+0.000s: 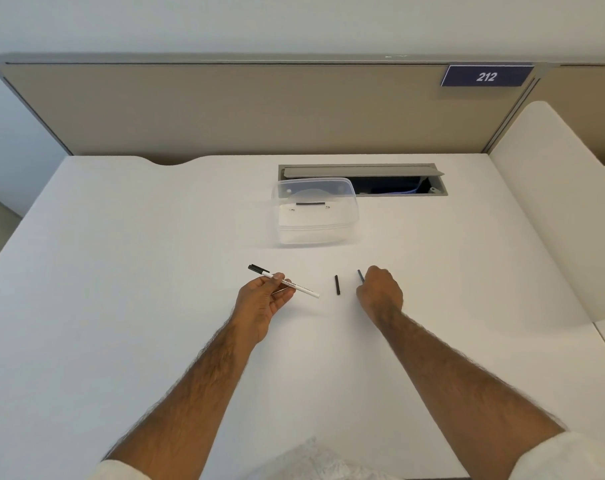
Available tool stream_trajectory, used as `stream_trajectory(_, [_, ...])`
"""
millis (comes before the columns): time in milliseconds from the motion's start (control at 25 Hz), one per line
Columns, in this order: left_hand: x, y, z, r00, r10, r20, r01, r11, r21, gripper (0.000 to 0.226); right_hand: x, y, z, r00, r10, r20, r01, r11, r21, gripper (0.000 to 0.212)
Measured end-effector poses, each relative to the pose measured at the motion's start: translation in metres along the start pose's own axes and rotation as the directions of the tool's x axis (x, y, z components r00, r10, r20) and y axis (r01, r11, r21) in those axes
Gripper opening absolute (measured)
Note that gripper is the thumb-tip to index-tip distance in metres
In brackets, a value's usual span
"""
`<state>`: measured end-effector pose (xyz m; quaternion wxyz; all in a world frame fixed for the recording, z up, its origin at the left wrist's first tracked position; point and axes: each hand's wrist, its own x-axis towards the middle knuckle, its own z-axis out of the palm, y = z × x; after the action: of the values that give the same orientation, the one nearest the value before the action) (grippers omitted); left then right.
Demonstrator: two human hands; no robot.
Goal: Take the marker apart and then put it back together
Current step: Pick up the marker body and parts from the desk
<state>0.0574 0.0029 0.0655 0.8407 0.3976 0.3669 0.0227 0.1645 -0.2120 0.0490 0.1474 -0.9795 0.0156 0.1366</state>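
**Marker in parts, refill at the right hand**

While the left hand [264, 299] pinches the white marker barrel [294, 285] just above the worktop [121, 271], its open end faces right. Right hand [379, 292] is curled narrow around a thin dark ink rod [360, 275]; whether it has lifted clear cannot be told. A short black end piece [337, 285] lies between the hands. Judgement: line the rod up with the barrel's axis, feed straight, no forcing.
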Motion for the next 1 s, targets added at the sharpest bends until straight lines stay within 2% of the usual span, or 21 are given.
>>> stream_trajectory(120, [-0.001,0.004,0.0,1.0,0.009,0.004,-0.009,1.0,-0.027,0.01,-0.001,0.004,-0.016,0.994,0.037,-0.106,-0.021,0.989,0.146,0.021])
stream_trajectory(240, [0.002,0.006,0.004,1.0,0.022,-0.011,-0.022,0.998,-0.055,0.009,-0.008,-0.002,-0.035,0.97,0.026,-0.243,0.078,0.908,0.411,0.011])
stream_trajectory(320, [0.003,0.007,0.009,0.999,0.031,-0.017,-0.033,0.995,-0.089,0.008,-0.015,-0.012,-0.041,0.977,0.038,-0.211,0.117,0.729,0.675,0.008])
stream_trajectory(360, [0.004,0.007,0.012,0.999,0.034,-0.02,-0.036,0.994,-0.105,0.007,-0.02,-0.018,-0.042,0.988,0.047,-0.15,0.094,0.586,0.805,0.006])
stream_trajectory(440, [0.005,0.008,0.018,0.999,0.042,-0.018,-0.044,0.991,-0.129,0.008,-0.032,-0.028,-0.041,0.999,0.029,-0.041,0.029,0.339,0.94,0.006])
stream_trajectory(560, [0.004,0.011,0.026,0.998,0.059,-0.017,-0.061,0.986,-0.157,0.006,-0.045,-0.037,-0.035,0.999,-0.033,0.041,-0.035,0.167,0.985,0.011])
stream_trajectory(720, [0.002,0.015,0.031,0.997,0.071,-0.035,-0.076,0.978,-0.194,0.005,-0.048,-0.044,-0.034,0.996,-0.044,0.082,-0.077,0.11,0.991,0.012])
stream_trajectory(840, [0.0,0.016,0.031,0.997,0.067,-0.038,-0.073,0.974,-0.215,0.005,-0.05,-0.047,-0.037,0.992,-0.084,0.09,-0.09,0.007,0.996,0.006])
stream_trajectory(1000, [-0.002,0.015,0.033,0.997,0.057,-0.049,-0.068,0.964,-0.258,0.006,-0.053,-0.05,-0.037,0.986,-0.134,0.1,-0.111,-0.076,0.991,0.006])
